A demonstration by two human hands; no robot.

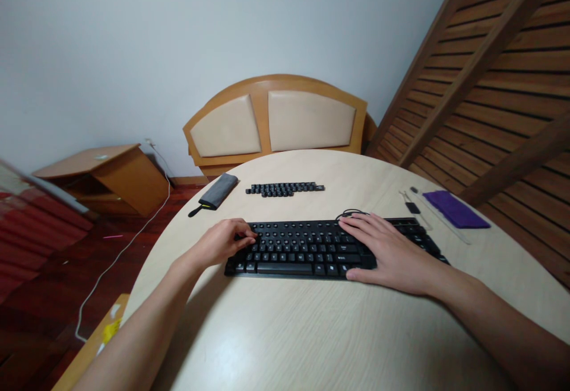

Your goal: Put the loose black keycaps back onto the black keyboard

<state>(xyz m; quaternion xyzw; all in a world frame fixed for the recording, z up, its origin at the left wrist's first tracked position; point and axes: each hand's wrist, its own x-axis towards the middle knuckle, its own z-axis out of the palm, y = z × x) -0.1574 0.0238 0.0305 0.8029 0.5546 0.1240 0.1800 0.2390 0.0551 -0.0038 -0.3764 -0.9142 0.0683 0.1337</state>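
Observation:
A black computer keyboard (285,268) lies flat on the round wooden table (285,320), long side towards me. At its left end my left hand (222,241) has its fingers closed in a pinch over the upper left keys; whatever is between the fingertips is too small to make out. My right hand (387,254) rests across the keyboard's right part, palm down, fingers stretched out and thumb apart by the front edge, covering many keys. Beyond the keyboard, loose black keycaps (285,189) stand together in rows.
A folded grey cloth (218,191) with a black loop lies at the back left. On the right are a purple cloth (458,209), a thin clear-handled brush (439,214) and a small wire tool with a black grip (412,207). The keyboard's cord (350,212) is coiled behind it.

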